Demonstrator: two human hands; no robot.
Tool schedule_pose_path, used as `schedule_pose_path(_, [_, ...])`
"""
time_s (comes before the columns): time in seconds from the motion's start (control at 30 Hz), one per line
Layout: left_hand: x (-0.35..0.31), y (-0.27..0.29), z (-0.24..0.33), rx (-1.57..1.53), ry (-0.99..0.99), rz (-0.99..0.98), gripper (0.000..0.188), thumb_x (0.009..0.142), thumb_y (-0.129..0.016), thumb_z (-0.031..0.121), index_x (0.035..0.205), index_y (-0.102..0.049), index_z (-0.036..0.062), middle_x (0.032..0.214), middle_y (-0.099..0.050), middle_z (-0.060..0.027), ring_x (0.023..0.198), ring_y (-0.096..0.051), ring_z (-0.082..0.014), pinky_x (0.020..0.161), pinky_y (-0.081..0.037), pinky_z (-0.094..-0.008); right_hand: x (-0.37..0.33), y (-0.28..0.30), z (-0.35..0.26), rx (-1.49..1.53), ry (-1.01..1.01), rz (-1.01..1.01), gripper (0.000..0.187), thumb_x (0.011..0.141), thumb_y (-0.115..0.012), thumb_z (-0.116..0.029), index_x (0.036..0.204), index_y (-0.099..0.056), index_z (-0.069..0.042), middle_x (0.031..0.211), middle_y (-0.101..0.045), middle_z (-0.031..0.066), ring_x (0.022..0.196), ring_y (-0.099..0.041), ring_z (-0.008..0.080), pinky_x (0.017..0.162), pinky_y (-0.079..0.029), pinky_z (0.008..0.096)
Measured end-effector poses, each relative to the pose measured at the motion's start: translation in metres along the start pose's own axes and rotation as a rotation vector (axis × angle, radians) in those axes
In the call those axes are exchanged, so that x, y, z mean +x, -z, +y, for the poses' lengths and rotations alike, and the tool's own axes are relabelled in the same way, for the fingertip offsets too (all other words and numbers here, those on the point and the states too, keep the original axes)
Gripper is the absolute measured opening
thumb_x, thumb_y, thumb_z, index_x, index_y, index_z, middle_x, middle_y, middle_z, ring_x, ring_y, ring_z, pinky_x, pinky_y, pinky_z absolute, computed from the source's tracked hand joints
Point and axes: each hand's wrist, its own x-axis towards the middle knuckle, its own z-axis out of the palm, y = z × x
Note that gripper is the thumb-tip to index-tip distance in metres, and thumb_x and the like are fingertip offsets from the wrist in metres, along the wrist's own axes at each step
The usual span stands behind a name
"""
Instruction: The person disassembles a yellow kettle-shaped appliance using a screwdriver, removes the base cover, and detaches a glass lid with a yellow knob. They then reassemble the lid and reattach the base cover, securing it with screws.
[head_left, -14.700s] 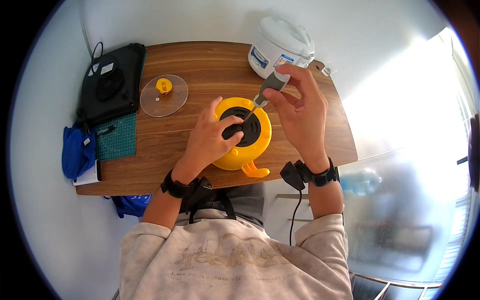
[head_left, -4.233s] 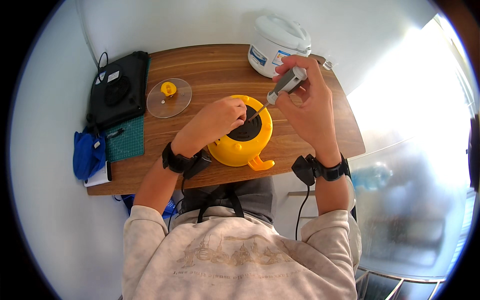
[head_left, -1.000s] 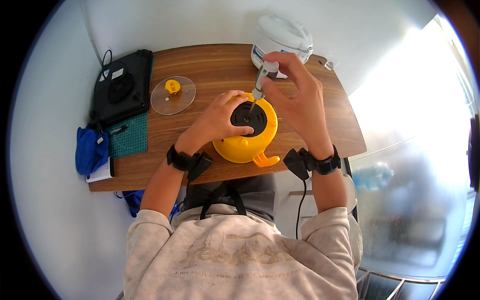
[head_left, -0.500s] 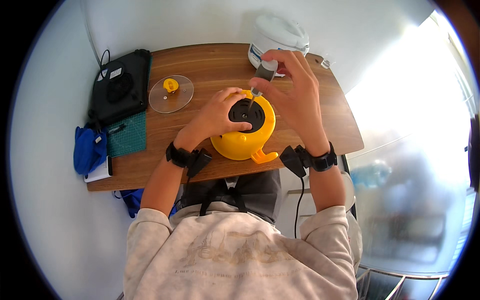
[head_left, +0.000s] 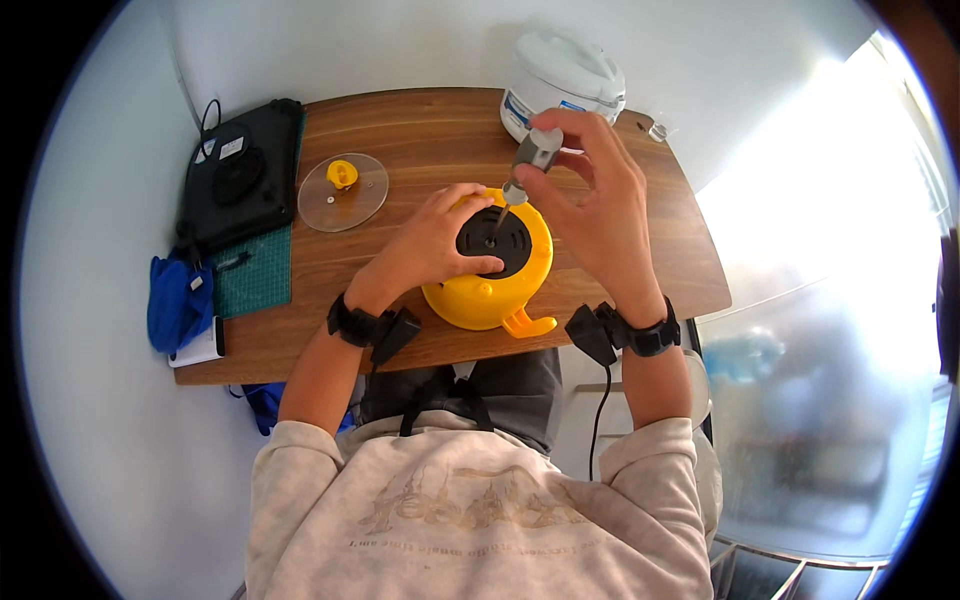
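Note:
A yellow pot (head_left: 478, 308) lies bottom up on the table near its front edge. Its black base disc (head_left: 511, 258) faces upward, and a yellow handle (head_left: 528, 323) sticks out at the near right. My left hand (head_left: 437, 238) grips the pot from the left, thumb on the disc and fingers over the far rim. In my right hand (head_left: 600, 200) is a grey screwdriver (head_left: 533, 158), held by its handle and tilted. The shaft points down at a small hole or screw near the middle of the disc; I cannot tell whether the tip touches.
A round clear lid (head_left: 330, 208) with a yellow knob lies at the far left. Beyond my right hand stands a white lidded tub (head_left: 560, 75). On the left are a black appliance (head_left: 240, 170), a green cutting mat (head_left: 262, 270) and a blue cloth pouch (head_left: 180, 303).
The screwdriver handle has tilted further to the right, and my right hand has shifted slightly right with it. My left hand keeps its hold on the pot.

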Motion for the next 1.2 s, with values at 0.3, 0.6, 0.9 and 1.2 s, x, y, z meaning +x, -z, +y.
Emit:
schedule_pose_path(0.3, [0.001, 0.001, 0.001, 0.007, -0.007, 0.002, 0.079, 0.078, -0.082, 0.05, 0.139, -0.057, 0.0055, 0.152, -0.042, -0.0146, 0.142, -0.039, -0.035, 0.117, -0.035, -0.0446, 0.0, 0.003, 0.003, -0.002, 0.002, -0.039, 0.04, 0.081, -0.072, 0.001, 0.119, -0.063, -0.008, 0.113, -0.067, 0.0112, 0.095, -0.07, 0.0279, 0.084, -0.057, 0.0355])
schedule_pose_path(0.6, [0.001, -0.002, -0.005, -0.008, -0.032, 0.003, 0.065, 0.081, -0.08, 0.048, 0.131, -0.065, 0.0098, 0.151, -0.043, -0.0115, 0.142, -0.039, -0.0338, 0.117, -0.036, -0.0453, 0.0, 0.003, 0.002, 0.103, -0.059, 0.001, 0.038, 0.082, -0.069, 0.002, 0.119, -0.064, -0.007, 0.11, -0.069, 0.0104, 0.095, -0.071, 0.0256, 0.09, -0.058, 0.0353])
schedule_pose_path(0.9, [0.0, 0.0, -0.002, 0.003, -0.013, -0.034, 0.06, 0.085, -0.079, 0.045, 0.133, -0.063, 0.0114, 0.155, -0.04, -0.0105, 0.145, -0.035, -0.0334, 0.119, -0.033, -0.0481, 0.003, 0.009, 0.01, 0.175, -0.031, 0.08, 0.039, 0.082, -0.069, 0.004, 0.12, -0.063, -0.006, 0.114, -0.069, 0.0082, 0.097, -0.071, 0.0179, 0.088, -0.06, 0.032])
schedule_pose_path(1.2, [0.005, 0.006, 0.001, -0.009, -0.089, 0.058, 0.043, 0.091, -0.075, 0.035, 0.128, -0.066, 0.0134, 0.142, -0.057, -0.01, 0.14, -0.043, -0.0316, 0.119, -0.033, -0.0486, 0.004, 0.013, 0.016, 0.201, -0.029, 0.141, 0.04, 0.081, -0.072, 0.003, 0.12, -0.063, -0.006, 0.108, -0.069, 0.0086, 0.095, -0.069, 0.016, 0.09, -0.059, 0.0317])
